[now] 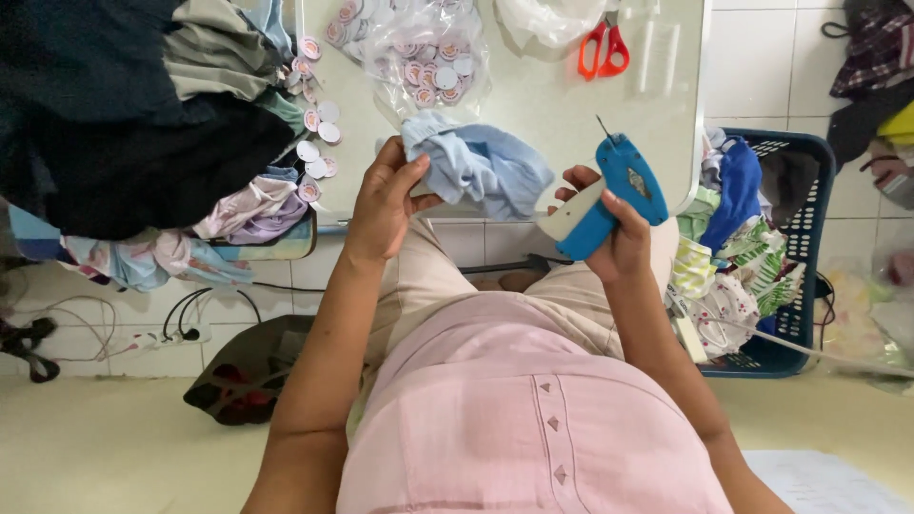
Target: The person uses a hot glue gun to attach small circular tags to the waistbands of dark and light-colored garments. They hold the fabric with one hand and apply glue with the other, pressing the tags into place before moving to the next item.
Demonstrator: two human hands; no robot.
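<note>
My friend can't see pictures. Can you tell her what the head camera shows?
A seated person's left hand grips a light blue cloth at a white table's edge, while the right hand holds a blue tagging gun. Round tags, orange scissors and a laundry basket sit nearby.

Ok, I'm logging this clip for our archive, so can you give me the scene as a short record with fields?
Left hand: grips the light blue cloth garment at the table's edge
Right hand: holds the blue plastic tagging gun, needle up
Table: white; clear bag of round paper tags, orange-handled scissors
Right of table: dark blue plastic basket of clothes
</note>
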